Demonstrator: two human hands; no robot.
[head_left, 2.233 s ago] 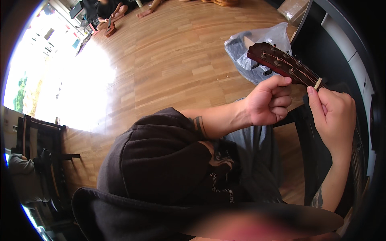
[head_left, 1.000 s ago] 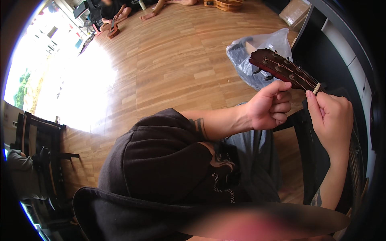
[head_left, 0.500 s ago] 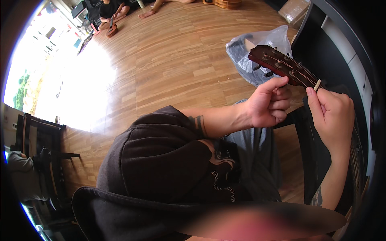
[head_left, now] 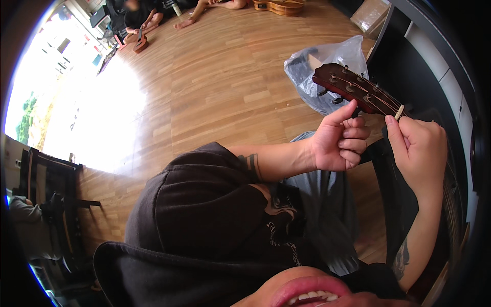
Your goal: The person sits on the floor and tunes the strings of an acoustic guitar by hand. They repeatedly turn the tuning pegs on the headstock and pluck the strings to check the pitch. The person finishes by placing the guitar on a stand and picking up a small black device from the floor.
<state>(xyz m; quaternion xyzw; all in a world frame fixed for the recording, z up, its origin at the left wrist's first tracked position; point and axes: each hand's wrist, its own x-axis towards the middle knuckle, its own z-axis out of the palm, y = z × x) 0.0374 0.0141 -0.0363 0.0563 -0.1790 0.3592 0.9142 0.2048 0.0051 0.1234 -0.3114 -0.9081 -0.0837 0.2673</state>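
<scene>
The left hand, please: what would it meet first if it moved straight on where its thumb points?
The left hand would probably meet the guitar headstock, right beyond its thumb; exact depth is unclear.

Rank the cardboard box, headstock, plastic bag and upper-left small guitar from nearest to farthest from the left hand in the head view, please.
1. Headstock: just above the left hand.
2. Plastic bag: beyond the headstock.
3. Cardboard box: farther off, upper right.
4. Small guitar: far upper left.

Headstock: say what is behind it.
Behind the headstock is a translucent plastic bag, with wooden floor beside it. The part the headstock covers cannot be seen.
</scene>
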